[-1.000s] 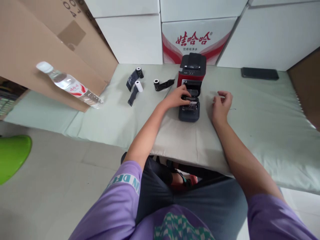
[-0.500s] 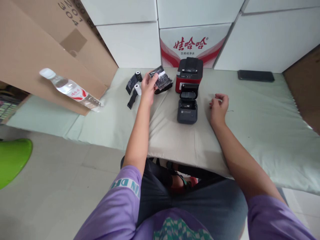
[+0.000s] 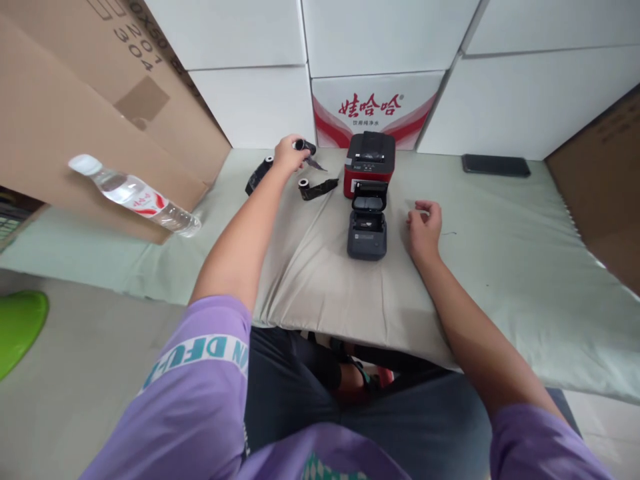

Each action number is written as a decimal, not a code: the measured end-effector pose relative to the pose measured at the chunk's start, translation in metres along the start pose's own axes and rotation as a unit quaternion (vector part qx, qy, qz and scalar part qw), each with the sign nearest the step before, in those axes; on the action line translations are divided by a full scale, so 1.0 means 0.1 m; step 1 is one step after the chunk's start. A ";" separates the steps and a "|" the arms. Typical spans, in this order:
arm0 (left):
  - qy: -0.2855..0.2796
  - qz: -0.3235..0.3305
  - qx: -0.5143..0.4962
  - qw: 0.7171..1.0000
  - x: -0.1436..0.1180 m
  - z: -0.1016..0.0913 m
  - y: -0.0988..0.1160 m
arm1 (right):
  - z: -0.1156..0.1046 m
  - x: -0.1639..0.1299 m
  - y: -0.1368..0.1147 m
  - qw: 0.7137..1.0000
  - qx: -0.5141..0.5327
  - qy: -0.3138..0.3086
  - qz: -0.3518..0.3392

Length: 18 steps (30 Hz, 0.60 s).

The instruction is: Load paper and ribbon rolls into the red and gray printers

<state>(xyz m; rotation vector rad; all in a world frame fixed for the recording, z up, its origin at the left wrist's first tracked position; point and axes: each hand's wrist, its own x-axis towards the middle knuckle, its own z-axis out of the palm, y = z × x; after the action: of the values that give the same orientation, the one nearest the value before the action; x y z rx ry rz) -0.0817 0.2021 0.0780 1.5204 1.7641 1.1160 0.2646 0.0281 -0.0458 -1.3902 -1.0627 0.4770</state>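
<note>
The padded table (image 3: 500, 267), draped in pale cloth, carried a matte grey printer (image 3: 367, 230) near its front edge, lid open and bay bare; reloading looked undone. The left hand (image 3: 287, 153) reached the back edge, fingers pinching a dark roll (image 3: 303, 145). The right hand (image 3: 424, 227) rested beside the printer, fingers loosely curled.

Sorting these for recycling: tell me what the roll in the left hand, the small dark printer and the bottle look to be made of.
Roll in the left hand: probably black film or ribbon on a core; a thin dark tail hangs loose.
Small dark printer: likely matte grey moulded plastic; dull, rounded casing, lid open.
Bottle: clear glossy plastic, seemingly; see-through, white cap, printed label.
</note>
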 end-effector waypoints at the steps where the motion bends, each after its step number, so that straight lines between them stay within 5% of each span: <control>1: -0.011 -0.005 0.045 0.999 0.07 0.01 0.02 | 0.00 0.00 0.00 1.000 0.001 0.002 0.009; 6: -0.023 -0.019 0.197 0.980 0.26 0.16 -0.09 | -0.01 -0.04 -0.03 1.000 -0.002 0.001 0.016; 11: -0.048 -0.060 0.201 0.977 0.23 0.31 -0.25 | -0.02 -0.06 -0.05 1.000 -0.010 -0.005 0.007; 14: 0.011 -0.059 0.113 0.992 0.20 0.12 -0.23 | -0.01 -0.05 -0.03 1.000 -0.009 -0.005 0.004; 18: 0.132 -0.017 0.021 0.991 0.21 -0.43 -0.22 | 0.00 -0.03 -0.03 1.000 -0.004 -0.008 0.006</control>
<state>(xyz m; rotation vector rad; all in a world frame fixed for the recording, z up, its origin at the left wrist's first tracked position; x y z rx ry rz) -0.1331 0.2126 0.0825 1.4116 1.9914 1.3212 0.2623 0.0245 -0.0437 -1.4033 -1.0710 0.4943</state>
